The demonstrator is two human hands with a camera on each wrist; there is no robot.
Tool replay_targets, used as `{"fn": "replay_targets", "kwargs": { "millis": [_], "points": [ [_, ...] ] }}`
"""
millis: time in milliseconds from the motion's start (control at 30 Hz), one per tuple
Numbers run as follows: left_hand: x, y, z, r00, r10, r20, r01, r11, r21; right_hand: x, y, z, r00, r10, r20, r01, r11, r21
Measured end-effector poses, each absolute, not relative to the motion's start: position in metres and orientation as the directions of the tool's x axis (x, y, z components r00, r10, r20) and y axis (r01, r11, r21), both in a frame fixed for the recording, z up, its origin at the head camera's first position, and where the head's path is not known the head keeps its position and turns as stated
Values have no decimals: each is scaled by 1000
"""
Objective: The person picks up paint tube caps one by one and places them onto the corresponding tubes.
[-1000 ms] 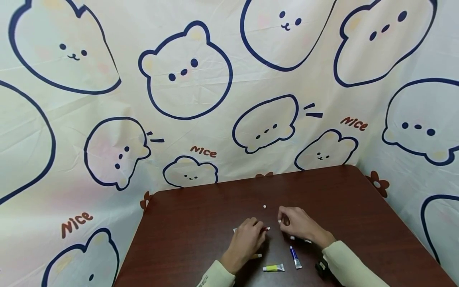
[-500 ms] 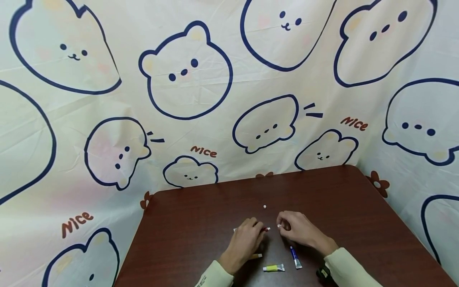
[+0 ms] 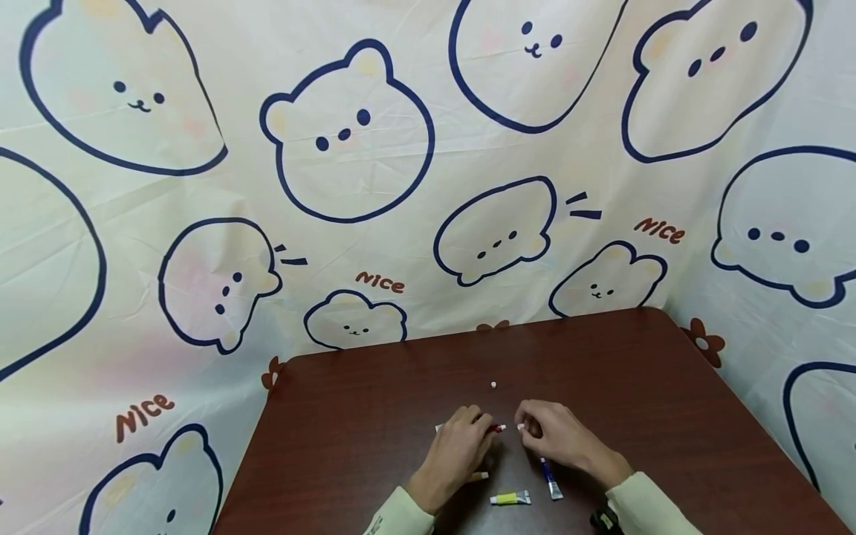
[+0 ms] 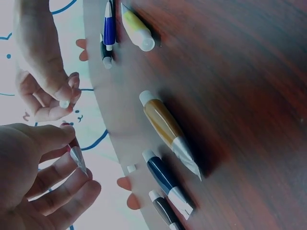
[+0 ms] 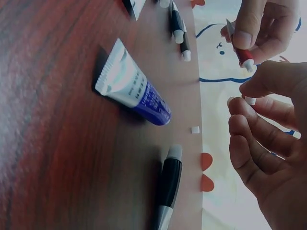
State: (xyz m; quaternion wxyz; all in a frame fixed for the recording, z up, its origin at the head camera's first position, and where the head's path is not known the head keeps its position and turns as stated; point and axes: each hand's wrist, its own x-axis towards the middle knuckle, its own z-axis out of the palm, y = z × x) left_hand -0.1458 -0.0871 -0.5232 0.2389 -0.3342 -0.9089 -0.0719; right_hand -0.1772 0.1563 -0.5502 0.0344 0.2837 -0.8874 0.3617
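Note:
My left hand point(image 3: 455, 449) holds a small red paint tube point(image 5: 242, 53) between thumb and fingers. Its white tip point(image 5: 248, 66) points toward my right hand point(image 3: 562, 435). Thumb and index finger of that right hand pinch a small white cap point(image 5: 250, 100), a short gap away from the tube's tip. In the left wrist view the red tube's silver tail point(image 4: 77, 157) lies across the fingers, and the cap shows in the other hand. Most of the tube is hidden behind my left hand in the head view.
A blue tube point(image 3: 551, 479) and a yellow tube point(image 3: 510, 498) lie nearest me. An ochre tube point(image 4: 164, 120) lies beside dark tubes point(image 4: 163, 175). Another white cap point(image 3: 493, 385) rests farther back on the brown table point(image 3: 374, 394). Patterned cloth point(image 3: 348, 171) hangs behind.
My right hand has come down toward me, bringing the pinched cap level with the red tube's tip and covering the dark tubes below. My left hand stays almost still.

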Motion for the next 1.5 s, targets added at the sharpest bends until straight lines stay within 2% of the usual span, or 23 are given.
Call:
{"fn": "replay_targets", "kwargs": {
  "millis": [367,1167,1500],
  "points": [
    [-144,-88,-523,-639,591,493,668,743,-25,-167,153,-553,-807,-478,346,-586,576,-570],
    [-137,-88,-521,-645,596,478,683,730,11,-158,145,-554,-823,-462,331,-558,544,-627],
    [-137,-88,-522,-639,599,483,688,725,11,-155,145,-556,-798,-465,383,-596,516,-616]
  ]
}}
